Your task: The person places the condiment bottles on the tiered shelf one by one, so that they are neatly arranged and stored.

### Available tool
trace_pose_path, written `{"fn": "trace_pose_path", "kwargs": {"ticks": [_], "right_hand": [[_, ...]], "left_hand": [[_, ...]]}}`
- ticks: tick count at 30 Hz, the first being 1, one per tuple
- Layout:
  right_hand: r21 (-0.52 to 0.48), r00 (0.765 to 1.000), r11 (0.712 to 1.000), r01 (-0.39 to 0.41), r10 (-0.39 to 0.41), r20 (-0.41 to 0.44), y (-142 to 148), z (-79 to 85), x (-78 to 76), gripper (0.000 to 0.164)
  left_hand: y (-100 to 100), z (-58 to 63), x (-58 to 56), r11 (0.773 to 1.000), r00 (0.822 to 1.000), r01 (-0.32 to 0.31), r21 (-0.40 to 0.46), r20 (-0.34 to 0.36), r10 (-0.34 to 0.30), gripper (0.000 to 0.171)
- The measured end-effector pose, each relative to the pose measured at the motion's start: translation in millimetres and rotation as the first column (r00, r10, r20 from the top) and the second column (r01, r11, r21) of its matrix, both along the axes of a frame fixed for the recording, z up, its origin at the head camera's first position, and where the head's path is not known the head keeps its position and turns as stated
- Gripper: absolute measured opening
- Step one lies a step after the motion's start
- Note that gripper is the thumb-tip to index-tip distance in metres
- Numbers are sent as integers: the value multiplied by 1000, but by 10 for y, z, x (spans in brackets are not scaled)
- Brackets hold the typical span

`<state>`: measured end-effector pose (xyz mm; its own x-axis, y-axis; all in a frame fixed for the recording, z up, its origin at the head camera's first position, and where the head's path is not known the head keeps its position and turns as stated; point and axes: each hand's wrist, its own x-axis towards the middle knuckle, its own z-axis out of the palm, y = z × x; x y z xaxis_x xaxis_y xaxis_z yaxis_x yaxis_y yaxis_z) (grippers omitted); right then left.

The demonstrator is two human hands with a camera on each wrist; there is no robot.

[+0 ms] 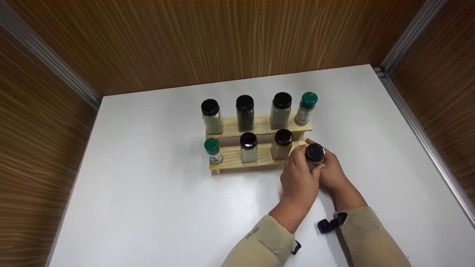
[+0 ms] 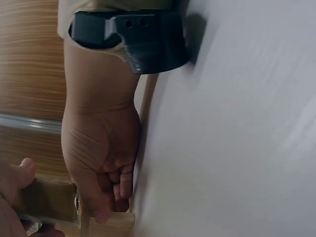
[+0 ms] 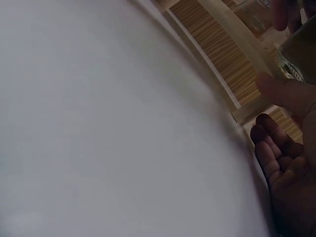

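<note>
A spice jar point(image 1: 314, 152) with a black lid stands upright at the right end of the lower shelf of a wooden spice rack point(image 1: 230, 159). My left hand point(image 1: 300, 180) grips it; in the left wrist view brown contents show through the jar point(image 2: 49, 200). Whether its base touches the shelf, I cannot tell. Beside it my right hand point(image 1: 333, 172) holds the rack's right end. In the right wrist view the thumb lies on the shelf edge while the other fingers of that right hand point(image 3: 291, 163) curl below.
Along the upper shelf stand several jars, three black-lidded point(image 1: 245, 113) and one green-capped point(image 1: 306, 107). A green-capped bottle point(image 1: 213, 150) and two black-lidded jars point(image 1: 249, 148) share the lower shelf. Wood-grain panels point(image 1: 237, 40) border the white table point(image 1: 148, 207).
</note>
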<state>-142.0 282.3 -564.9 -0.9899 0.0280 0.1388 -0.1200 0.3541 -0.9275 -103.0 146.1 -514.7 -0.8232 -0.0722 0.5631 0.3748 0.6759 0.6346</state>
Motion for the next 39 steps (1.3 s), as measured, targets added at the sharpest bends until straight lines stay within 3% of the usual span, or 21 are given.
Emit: {"fn": "trace_pose_path", "kwargs": {"ticks": [5,15,21,27,35,39], "right_hand": [[31,999,999,-12,13,-45,10,-19,-2,58],[6,998,1000,20,-21,62,37,22,-17,70],[-71,999,997,0,3,33,30,0,-7,73],[-166,994,980,-109,110,-4,116,-37,8,80],[-315,984,935,-166,180,16,204,-55,25,67],[-333,985,931,-152,169,23,180,-58,29,61]], "left_hand": [[-15,-8,-39,1000,1000,-3,-29,-30,2,74],[-16,-28,-28,999,999,36,-40,-3,-36,61],[-12,-44,-25,998,999,44,-42,21,-43,63],[2,-58,-25,998,998,45,-49,46,-43,69],[9,-83,-39,996,999,40,-75,36,-37,70],[-18,-82,-20,994,998,36,-102,48,-31,72]]}}
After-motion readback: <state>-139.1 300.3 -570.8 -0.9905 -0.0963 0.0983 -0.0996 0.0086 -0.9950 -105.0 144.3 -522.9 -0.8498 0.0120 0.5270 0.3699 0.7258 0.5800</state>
